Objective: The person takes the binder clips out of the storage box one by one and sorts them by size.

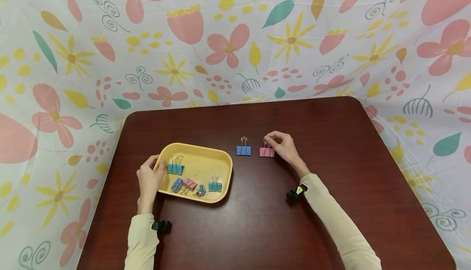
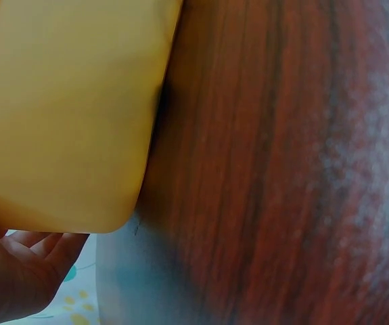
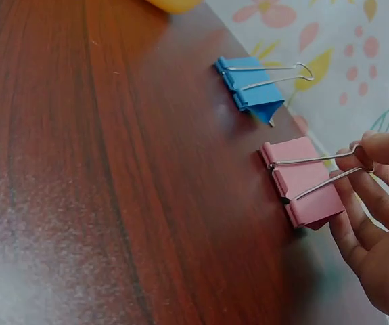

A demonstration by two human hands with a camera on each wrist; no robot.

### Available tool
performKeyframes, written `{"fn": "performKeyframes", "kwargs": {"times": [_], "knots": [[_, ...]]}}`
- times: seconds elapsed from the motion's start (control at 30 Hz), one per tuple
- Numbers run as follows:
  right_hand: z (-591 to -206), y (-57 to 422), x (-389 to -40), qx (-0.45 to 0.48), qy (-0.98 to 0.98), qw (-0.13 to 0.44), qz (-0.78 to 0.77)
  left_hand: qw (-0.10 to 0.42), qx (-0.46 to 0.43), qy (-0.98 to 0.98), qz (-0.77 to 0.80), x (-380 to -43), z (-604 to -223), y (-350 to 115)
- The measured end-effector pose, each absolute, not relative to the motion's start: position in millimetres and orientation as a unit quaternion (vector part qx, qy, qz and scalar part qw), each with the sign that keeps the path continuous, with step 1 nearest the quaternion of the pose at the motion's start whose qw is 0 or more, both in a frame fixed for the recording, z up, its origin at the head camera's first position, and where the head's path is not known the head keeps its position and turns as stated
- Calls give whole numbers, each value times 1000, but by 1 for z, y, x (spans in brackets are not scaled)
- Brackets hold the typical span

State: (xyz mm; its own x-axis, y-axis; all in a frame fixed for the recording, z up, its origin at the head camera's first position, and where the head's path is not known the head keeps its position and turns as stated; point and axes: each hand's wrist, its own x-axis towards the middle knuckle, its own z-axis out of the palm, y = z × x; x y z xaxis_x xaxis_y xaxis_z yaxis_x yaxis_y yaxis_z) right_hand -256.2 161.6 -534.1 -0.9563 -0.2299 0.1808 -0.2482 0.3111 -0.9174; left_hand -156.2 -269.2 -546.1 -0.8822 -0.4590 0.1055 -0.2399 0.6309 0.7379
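Note:
In the head view my left hand (image 1: 150, 178) holds the left end of a yellow tray (image 1: 217, 154), thumb over its rim. The left wrist view shows that hand's fingers (image 2: 62, 252) against the tray's outer side. My right hand (image 1: 284, 147) pinches the wire handle of a pink binder clip (image 1: 266, 152). In the right wrist view the pink clip's body (image 3: 306, 179) is at the table surface. Just left of it on the table is a blue binder clip (image 1: 243, 151), its handles pointing away.
Inside the tray lie teal clips (image 1: 176, 169), a blue clip (image 1: 177, 185), a pink clip (image 1: 189, 183) and several tiny clips (image 1: 201, 190). The dark wooden table (image 1: 239, 237) ends at a flower-patterned curtain (image 1: 228, 77) behind. Wrist cameras (image 1: 162, 226) sit on both arms.

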Motion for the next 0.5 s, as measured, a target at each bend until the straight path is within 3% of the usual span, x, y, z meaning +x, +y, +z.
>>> {"fn": "performKeyframes", "kwargs": {"times": [0.5], "knots": [[-476, 130, -272, 168, -787, 23, 593, 147, 198, -893, -378, -158, -549, -271]]}}
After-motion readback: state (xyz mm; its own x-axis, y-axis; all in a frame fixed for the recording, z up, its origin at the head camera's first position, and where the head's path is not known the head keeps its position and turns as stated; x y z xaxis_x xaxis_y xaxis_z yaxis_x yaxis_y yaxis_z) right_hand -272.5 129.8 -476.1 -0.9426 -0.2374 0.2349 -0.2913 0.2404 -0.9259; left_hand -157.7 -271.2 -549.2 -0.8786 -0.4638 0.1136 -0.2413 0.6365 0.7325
